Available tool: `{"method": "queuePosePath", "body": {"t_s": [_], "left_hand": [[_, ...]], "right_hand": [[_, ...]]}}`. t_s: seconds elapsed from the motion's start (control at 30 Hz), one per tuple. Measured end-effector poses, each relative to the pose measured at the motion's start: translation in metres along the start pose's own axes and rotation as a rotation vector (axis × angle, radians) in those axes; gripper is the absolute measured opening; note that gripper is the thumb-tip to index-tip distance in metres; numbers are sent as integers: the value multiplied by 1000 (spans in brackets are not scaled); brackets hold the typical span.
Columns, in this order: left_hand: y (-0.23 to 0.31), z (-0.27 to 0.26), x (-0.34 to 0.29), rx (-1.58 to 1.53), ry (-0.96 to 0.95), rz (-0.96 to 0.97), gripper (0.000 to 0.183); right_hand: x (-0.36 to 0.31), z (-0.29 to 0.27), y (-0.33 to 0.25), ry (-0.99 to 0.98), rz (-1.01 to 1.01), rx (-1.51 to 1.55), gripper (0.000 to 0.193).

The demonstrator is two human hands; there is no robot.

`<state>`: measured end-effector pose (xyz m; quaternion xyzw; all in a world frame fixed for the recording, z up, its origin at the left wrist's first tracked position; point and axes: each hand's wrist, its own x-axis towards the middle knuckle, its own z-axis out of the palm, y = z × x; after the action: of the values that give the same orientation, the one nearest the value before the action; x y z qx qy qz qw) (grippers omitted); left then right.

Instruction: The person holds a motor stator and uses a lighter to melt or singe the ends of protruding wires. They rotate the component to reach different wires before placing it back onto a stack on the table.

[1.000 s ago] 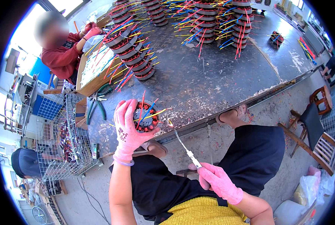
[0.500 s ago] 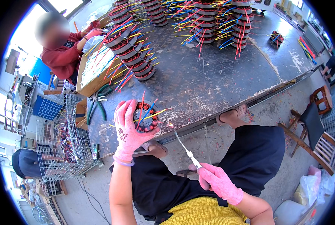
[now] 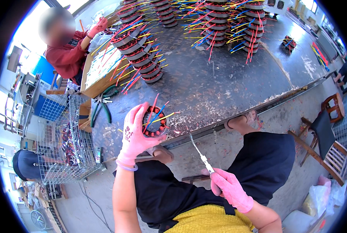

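Observation:
My left hand [image 3: 132, 132], in a pink glove, grips a motor stator [image 3: 163, 130] at the table's near edge. The stator is a ring with red windings inside, and red, blue and yellow leads stick out of it. Its round opening faces up toward me. My right hand [image 3: 232, 191], also gloved in pink, is closed around the handle of a long-necked lighter [image 3: 204, 159]. The thin neck points up and left, its tip to the right of the stator and apart from it. A small faint flame shows at that tip.
Tall stacks of wired stators [image 3: 142, 64] stand across the table [image 3: 235, 85]. Green-handled pliers [image 3: 101, 106] lie left, by a cardboard box [image 3: 94, 91]. A co-worker [image 3: 66, 54] sits beyond it. A wire basket [image 3: 70, 143] stands left, a wooden chair [image 3: 321, 139] right.
The lighter's tip has moved right, away from the stator, and its flame looks fainter. My left hand has turned the stator slightly, showing more of its opening. The co-worker's gloved hand has risen.

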<state>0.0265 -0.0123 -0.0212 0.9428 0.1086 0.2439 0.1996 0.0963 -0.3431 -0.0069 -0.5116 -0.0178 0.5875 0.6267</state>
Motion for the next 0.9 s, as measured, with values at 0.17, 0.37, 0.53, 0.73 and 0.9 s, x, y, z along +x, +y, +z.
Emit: {"method": "queuePosePath", "body": {"t_s": [0.17,0.37,0.53,0.73,0.9], "left_hand": [[-6,-9,1,-44,-285,-27,103],[-11,-9,-4,-104,-327,45,97],[-1,-6,-4,-34,-295,-33,98],[-1,-9,-2,-58,-320,-6,96],[-3,-9,-2,-62,-314,14,97]], "right_hand": [[3,-11,11,14,-2,-20,39],[12,-11,20,58,-12,-101,37],[14,-11,18,27,-5,-120,39],[16,-3,14,48,-14,-152,38],[17,-4,14,30,-28,-209,39]]}}
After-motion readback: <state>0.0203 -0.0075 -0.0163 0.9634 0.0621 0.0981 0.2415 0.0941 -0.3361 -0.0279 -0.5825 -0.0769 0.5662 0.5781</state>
